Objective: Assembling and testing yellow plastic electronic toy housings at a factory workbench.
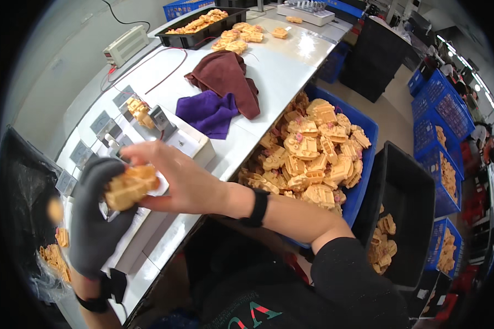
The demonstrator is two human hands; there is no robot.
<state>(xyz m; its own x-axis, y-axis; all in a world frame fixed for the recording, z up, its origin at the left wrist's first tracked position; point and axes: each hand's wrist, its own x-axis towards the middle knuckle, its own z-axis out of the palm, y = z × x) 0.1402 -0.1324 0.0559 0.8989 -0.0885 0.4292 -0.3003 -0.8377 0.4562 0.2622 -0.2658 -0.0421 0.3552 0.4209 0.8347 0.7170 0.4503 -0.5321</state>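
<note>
My left hand [96, 211], in a dark grey glove, is closed around a yellow-orange moulded plastic part [127, 188]. My bare right hand [184, 181] grips the same part from the right, thumb below and fingers above. Motion blurs the part, so its details cannot be made out. Just beyond my hands stands a white bench fixture [195, 147] with grey metal blocks. Another yellow plastic part [140, 111] sits upright on the fixture, apart from my fingers.
At right, a blue crate [362, 181] is heaped with similar parts, beside a black bin [406, 219] holding several. Purple [208, 112] and brown cloths [225, 74] lie on the table. Farther back are a black tray [189, 39] of parts and a power supply [127, 46] with wires.
</note>
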